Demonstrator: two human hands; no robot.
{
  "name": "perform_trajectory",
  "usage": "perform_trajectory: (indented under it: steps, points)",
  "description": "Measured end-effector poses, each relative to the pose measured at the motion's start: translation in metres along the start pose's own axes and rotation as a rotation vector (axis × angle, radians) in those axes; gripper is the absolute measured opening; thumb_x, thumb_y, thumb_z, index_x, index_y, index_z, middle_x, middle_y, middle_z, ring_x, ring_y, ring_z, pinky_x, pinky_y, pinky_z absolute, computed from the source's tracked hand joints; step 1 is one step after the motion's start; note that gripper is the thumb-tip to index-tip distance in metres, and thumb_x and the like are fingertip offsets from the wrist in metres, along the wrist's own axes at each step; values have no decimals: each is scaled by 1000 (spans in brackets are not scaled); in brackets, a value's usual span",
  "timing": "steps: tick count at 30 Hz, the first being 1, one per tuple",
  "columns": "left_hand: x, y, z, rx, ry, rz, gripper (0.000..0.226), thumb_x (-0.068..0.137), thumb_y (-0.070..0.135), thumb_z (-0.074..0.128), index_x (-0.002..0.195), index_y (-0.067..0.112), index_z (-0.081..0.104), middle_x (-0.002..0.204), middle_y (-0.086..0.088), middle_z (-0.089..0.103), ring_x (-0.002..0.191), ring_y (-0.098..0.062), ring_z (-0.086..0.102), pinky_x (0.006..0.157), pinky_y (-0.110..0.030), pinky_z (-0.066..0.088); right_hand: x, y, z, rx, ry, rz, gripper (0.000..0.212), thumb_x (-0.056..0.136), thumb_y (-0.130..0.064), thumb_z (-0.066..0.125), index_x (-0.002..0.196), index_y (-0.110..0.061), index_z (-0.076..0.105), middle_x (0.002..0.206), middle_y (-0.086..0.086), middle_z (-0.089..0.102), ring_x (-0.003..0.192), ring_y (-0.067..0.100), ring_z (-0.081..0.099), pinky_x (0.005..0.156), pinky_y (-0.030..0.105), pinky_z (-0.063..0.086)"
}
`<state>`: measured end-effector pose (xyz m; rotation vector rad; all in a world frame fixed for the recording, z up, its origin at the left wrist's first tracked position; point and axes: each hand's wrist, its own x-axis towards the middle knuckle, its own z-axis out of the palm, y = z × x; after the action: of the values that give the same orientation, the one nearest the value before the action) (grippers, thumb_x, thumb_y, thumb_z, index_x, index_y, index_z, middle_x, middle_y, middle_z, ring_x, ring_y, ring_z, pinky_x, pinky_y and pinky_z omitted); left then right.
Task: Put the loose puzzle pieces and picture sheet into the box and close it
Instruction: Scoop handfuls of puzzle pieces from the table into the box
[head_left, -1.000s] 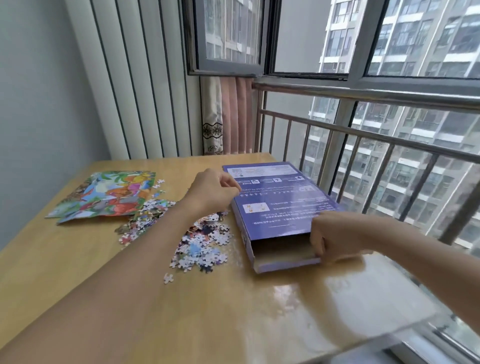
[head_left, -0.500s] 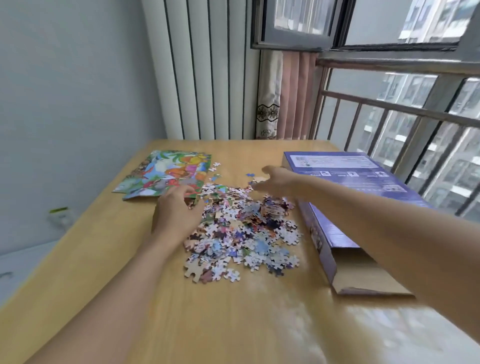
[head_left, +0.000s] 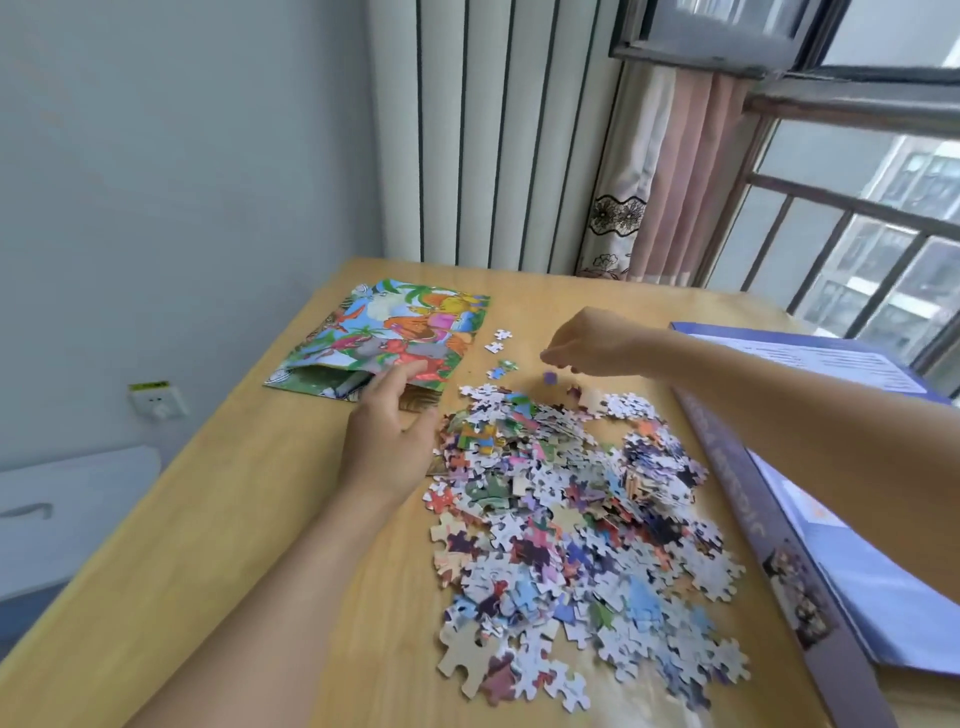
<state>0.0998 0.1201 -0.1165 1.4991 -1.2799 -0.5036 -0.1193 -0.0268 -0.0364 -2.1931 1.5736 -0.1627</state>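
Purple box (head_left: 852, 525) at right holds nothing visible; pieces (head_left: 571, 519) and sheet (head_left: 384, 338) lie loose at centre. Left hand (head_left: 387, 436) spreads its fingers; right hand (head_left: 587, 343) curls, pinching nothing visible.

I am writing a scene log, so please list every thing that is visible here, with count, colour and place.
table: one, light wood, under everything
puzzle pieces: one big pile, many colours, table middle
stray pieces: a few, white and blue, beyond the pile
picture sheet: one, colourful, far left of table
box: one, purple, right of pile
curtain: one, pink, by window
wall socket: one, white, left wall
left hand: open, at pile's left edge
right hand: fingers curled, above stray pieces
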Motion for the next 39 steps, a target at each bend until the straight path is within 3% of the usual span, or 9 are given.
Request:
perform_trajectory:
  steps: [6,16,22,24,26,29,33,36,39]
  points:
    - [-2,-3,-1,46,-22,-40,54,92,18,65,142,31,50,144,11,48,127,-2,42,112,-32,38,50,-35,31,201,-158,-17,66,100,-48,53,157,-21,32,161,3,33,143,25,38,119,37,29]
    - [-8,11,-2,108,-136,49,55,95,43,43,145,21,48,148,4,48,134,-12,45,113,-36,36,-36,-43,46,-73,-341,-332,75,94,-65,46,155,-22,36,162,-10,29,147,9,29,121,29,19]
    - [-29,28,-3,223,-391,89,56,96,51,40,146,27,45,144,6,52,130,-12,48,98,-26,35,-98,-44,37,-134,-336,-300,77,83,-76,56,145,-31,48,138,-16,54,123,5,51,109,33,39]
    - [-39,34,-2,225,-432,102,49,94,51,41,139,33,51,119,24,62,116,-6,57,88,-22,39,-115,-48,30,-119,-317,-283,62,87,-64,62,140,-32,54,110,-22,60,98,0,57,87,24,44]
    - [-50,40,-1,212,-447,108,32,100,43,46,130,36,55,95,30,65,94,3,60,75,-20,40,-136,-50,25,-52,-300,-255,61,87,-59,67,140,-32,54,115,-20,61,103,5,60,85,23,46]
    - [-62,45,2,119,-473,93,34,101,41,47,133,34,55,108,17,65,99,-3,61,82,-24,45,-168,-46,25,-132,-225,-223,94,73,-63,78,153,-35,36,154,-13,41,140,12,41,113,32,34]
    - [-74,48,6,80,-502,96,36,97,36,46,131,37,58,111,9,66,93,-7,66,82,-30,50,-214,-33,50,-155,-182,-202,137,50,-65,90,155,-51,3,168,-11,-4,155,17,-3,123,48,13]
    - [-74,49,6,75,-495,103,33,101,22,45,125,39,63,105,8,69,89,-12,66,78,-31,51,-227,-27,72,-140,-51,-226,137,51,-66,89,152,-55,-2,167,-10,-14,153,20,-19,122,54,5]
    - [-72,50,5,13,-473,62,33,103,18,43,122,31,66,119,7,67,103,0,64,92,-16,48,-227,-26,77,-139,80,-311,125,58,-71,83,153,-54,4,168,-7,-5,155,20,-11,123,52,10]
